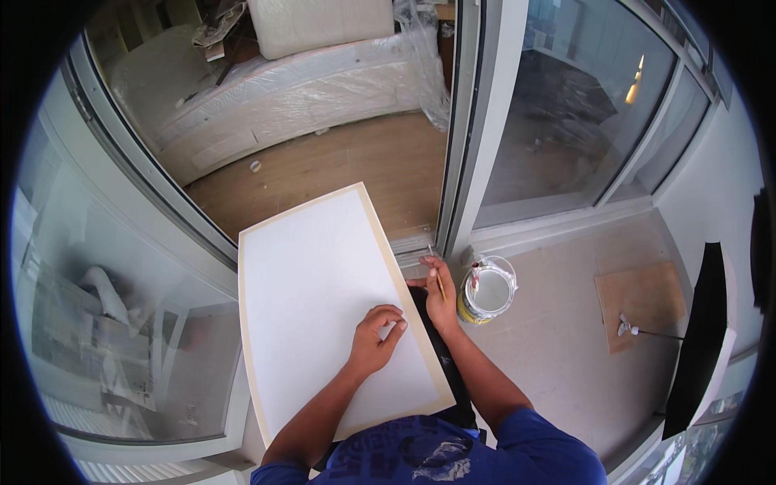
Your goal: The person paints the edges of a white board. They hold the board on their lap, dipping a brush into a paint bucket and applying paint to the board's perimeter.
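Note:
A large white panel (323, 267) with a tan border, like masking tape, lies in front of me, tilted slightly. Over its right part my left hand (377, 339) is closed, fingers curled and thumb toward the fingertips; whatever they may pinch is too small to make out. Just beyond the panel's right edge, my right hand (439, 295) grips a thin yellow-brown stick (440, 285), a slim brush or pencil. A paint can (491, 295) with a wire handle and white inside stands to the right of that hand. A paintbrush (475, 276) with a red part rests at its rim.
Ahead, a sliding door frame (469, 145) opens onto a wooden floor (323, 166) and a plastic-wrapped mattress (299, 105). Glass panes stand left and right. On the right lie a brown board (643, 303) and a black panel on a stand (699, 339).

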{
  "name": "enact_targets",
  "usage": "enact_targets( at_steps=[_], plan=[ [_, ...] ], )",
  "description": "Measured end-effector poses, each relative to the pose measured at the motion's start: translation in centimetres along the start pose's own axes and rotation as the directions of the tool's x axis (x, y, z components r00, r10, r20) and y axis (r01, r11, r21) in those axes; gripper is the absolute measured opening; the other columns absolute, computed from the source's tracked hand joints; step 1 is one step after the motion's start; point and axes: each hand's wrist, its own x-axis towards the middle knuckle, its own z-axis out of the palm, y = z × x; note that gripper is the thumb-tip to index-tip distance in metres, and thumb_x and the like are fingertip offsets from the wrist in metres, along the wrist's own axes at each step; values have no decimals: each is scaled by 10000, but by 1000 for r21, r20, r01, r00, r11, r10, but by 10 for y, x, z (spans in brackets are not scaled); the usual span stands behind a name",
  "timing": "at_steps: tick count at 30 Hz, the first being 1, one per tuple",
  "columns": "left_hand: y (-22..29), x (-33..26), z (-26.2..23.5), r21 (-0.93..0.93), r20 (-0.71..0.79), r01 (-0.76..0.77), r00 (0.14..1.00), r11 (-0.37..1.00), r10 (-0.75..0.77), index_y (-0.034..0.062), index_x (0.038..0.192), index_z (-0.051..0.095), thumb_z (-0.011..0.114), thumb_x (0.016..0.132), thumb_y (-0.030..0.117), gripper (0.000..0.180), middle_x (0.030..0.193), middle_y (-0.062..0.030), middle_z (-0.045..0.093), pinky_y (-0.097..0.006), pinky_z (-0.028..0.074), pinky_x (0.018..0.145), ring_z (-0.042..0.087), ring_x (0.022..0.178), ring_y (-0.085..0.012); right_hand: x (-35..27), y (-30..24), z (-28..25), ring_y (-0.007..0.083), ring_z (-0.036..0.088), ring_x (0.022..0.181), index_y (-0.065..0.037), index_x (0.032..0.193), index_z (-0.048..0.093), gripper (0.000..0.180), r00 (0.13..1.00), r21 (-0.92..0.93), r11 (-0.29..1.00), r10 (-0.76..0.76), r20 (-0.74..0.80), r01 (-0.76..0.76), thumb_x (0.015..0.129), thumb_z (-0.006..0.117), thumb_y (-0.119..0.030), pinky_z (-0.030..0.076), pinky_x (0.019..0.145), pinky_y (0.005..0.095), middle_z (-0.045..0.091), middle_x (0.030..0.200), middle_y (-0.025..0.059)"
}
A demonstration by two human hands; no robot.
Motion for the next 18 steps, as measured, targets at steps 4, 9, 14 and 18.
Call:
enact_targets(
  at_steps=[4,9,14,18],
  plan=[
    [-8,4,6,-26,4,-23,1000,999,23,11,1053,735,775,1030,113,112,1182,-103,757,-341,546,926,692,1060,-211,-4,-2,-21,208,766,910,-3,1509,544,507,982,51,998,42,-184,-33,1201,491,-403,623,854,331,643,1316,135],
    [-8,-4,-2,-35,-27,-12,1000,999,11,14,1064,741,781,1025,117,117,1185,-98,764,-351,557,918,706,1068,-229,-8,20,-66,144,697,797,-32,1427,635,447,933,-12,997,72,-353,-81,1188,540,-398,568,704,307,658,1119,79],
    [-14,-3,-2,-33,-33,-48,998,998,47,35,1050,757,788,1022,164,136,1177,-96,768,-380,585,899,724,1102,-268,-23,26,-129,138,665,719,-41,1279,672,228,838,-47,988,99,-537,-147,1129,579,-184,528,600,295,670,952,60],
    [-13,0,-4,-34,-46,-44,998,998,43,35,1045,760,790,1017,152,124,1173,-100,768,-379,587,909,727,1108,-267,-32,21,-164,164,676,632,-11,1075,685,139,814,-184,968,31,-580,-168,972,654,-100,549,548,334,698,837,102]
  ],
)
